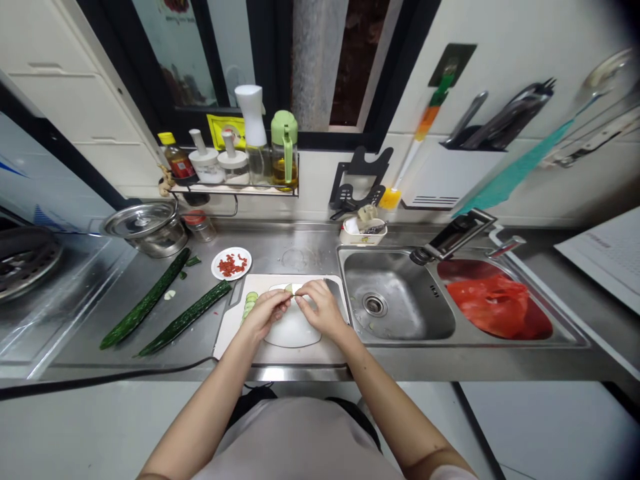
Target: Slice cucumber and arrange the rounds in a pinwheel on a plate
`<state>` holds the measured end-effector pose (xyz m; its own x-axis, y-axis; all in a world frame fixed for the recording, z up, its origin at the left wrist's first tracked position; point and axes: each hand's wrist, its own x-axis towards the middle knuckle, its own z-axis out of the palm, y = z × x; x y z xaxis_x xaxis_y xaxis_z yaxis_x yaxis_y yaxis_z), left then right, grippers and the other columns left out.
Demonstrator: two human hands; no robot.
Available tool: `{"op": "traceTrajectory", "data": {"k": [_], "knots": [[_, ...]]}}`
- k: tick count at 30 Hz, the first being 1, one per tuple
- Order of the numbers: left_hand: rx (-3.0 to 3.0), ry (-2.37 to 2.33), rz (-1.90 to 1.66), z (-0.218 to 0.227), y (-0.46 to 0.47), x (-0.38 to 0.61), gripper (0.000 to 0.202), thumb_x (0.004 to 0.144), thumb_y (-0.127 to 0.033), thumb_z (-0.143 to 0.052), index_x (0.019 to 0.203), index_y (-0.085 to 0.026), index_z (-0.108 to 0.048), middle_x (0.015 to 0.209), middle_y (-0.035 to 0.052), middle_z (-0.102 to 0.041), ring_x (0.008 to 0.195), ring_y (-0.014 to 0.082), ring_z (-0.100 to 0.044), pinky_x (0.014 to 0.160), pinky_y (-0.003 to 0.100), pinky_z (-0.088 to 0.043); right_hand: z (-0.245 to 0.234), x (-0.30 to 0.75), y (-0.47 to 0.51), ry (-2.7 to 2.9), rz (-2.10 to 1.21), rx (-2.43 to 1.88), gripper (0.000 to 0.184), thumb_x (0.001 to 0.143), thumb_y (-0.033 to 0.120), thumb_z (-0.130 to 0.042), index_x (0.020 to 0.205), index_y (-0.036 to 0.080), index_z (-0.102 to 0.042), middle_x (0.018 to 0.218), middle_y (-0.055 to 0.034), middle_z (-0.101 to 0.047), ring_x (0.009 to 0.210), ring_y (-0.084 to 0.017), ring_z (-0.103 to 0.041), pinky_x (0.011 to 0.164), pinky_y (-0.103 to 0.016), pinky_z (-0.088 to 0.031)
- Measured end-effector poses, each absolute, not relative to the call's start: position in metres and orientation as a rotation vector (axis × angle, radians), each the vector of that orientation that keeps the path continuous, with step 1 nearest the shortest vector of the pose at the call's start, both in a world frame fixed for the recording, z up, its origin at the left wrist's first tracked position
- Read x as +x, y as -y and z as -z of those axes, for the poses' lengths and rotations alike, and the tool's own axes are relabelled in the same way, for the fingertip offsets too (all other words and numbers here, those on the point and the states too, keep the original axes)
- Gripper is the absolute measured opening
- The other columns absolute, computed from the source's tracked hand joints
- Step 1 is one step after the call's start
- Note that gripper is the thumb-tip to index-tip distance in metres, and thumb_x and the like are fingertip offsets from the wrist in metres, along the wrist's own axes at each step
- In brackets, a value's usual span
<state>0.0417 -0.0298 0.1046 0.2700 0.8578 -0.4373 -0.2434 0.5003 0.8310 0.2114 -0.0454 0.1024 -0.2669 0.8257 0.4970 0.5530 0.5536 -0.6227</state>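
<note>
My left hand (269, 312) and my right hand (321, 308) meet above a white plate (293, 333), fingertips pinched close together. A small pale-green cucumber slice (289, 288) shows at the fingertips, partly covered by them. Beneath the plate lies a light cutting board (235, 337). A short row of cucumber slices (250, 303) sits on the board, just left of my left hand. Two long dark-green cucumbers, one farther left (145, 300) and one nearer (185, 320), rest on the steel counter. Behind the board, a small white dish (231, 264) holds chopped red bits.
A steel sink (400, 293) adjoins the board's right side, with a folded black faucet (450, 237) and a red plastic bag (490, 303) in the second basin. A lidded pot (150, 227) stands back left. A bottle rack (235, 190) hangs over the counter. A black cable (125, 377) crosses the front edge.
</note>
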Motion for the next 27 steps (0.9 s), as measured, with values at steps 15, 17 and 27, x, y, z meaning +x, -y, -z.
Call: {"op": "traceTrajectory", "data": {"k": [15, 17, 27], "knots": [[0.985, -1.153, -0.887, -0.112, 0.026, 0.042, 0.023, 0.055, -0.035, -0.073, 0.061, -0.015, -0.063, 0.057, -0.003, -0.056, 0.055, 0.0073, -0.043, 0.056, 0.021, -0.03, -0.103, 0.212, 0.04, 2.043, -0.48, -1.158, 0.017, 0.094, 0.028, -0.048, 0.086, 0.02, -0.061, 0.084, -0.0041, -0.063, 0.083, -0.017, -0.053, 0.077, -0.03, -0.041], [0.998, -1.15, -0.895, -0.111, 0.025, 0.043, 0.022, 0.055, -0.034, -0.073, 0.06, -0.015, -0.063, 0.057, -0.0028, -0.056, 0.056, 0.0078, -0.044, 0.057, 0.021, -0.031, -0.102, 0.211, 0.04, 2.03, -0.504, -1.165, 0.016, 0.093, 0.028, -0.048, 0.085, 0.02, -0.061, 0.084, -0.0039, -0.063, 0.083, -0.017, -0.053, 0.078, -0.03, -0.041], [1.062, -1.141, -0.915, -0.096, 0.019, 0.041, 0.026, 0.055, -0.038, -0.075, 0.064, -0.015, -0.067, 0.061, -0.0006, -0.06, 0.059, 0.0097, -0.048, 0.06, 0.022, -0.037, -0.093, 0.209, 0.035, 1.99, -0.629, -1.23, 0.016, 0.091, 0.026, -0.049, 0.081, 0.02, -0.059, 0.079, -0.0021, -0.061, 0.078, -0.015, -0.053, 0.074, -0.027, -0.04]]}}
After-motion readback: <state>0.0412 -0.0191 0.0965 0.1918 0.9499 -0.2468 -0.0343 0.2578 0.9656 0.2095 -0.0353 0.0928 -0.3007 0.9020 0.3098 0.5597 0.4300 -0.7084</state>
